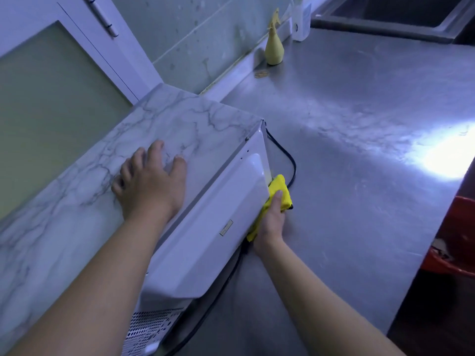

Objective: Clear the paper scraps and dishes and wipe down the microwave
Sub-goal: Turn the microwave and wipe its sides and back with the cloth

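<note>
The white microwave (226, 217) stands on the steel counter, its top covered in a marble pattern and its back panel turned toward me. My left hand (150, 183) rests flat on the marbled top with fingers spread. My right hand (270, 222) holds a folded yellow cloth (279, 186) and presses it against the lower right edge of the white back panel. The microwave's black power cord (291, 160) loops on the counter just beyond the cloth. No paper scraps or dishes show in this view.
The steel counter (359, 150) stretches to the right. A yellow spray bottle (274, 47) and a clear bottle (302, 19) stand by the tiled wall; a sink (401, 11) is behind. A red bucket (460, 237) sits below the counter's right edge. A cabinet door (51, 98) is left.
</note>
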